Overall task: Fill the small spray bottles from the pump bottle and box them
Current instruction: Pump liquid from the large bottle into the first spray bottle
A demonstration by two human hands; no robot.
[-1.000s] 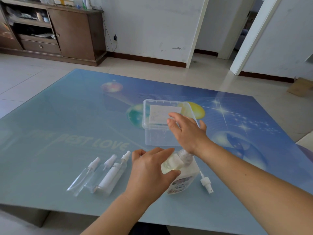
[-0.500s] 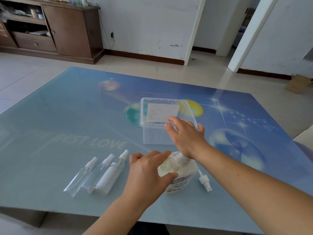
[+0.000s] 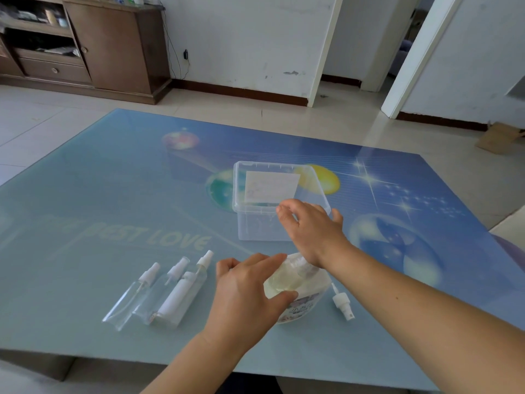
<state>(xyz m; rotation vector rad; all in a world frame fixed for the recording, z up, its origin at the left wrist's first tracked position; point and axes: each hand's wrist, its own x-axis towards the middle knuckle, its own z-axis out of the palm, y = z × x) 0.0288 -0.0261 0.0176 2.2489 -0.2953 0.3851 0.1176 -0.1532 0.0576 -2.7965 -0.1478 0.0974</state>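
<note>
Three clear small spray bottles [image 3: 159,294] lie side by side on the blue glass worktop [image 3: 99,194], left of the pump bottle [image 3: 298,291] gripped by left-hand fingers [image 3: 279,297], right hand [image 3: 309,231] loosely spread above it before the clear plastic box [image 3: 264,200].

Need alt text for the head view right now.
Both hands work on the pump bottle at the table's near edge: left hand grips its body, right hand covers its top. Three spray bottles lie left, a loose spray head right, a clear box behind.
</note>
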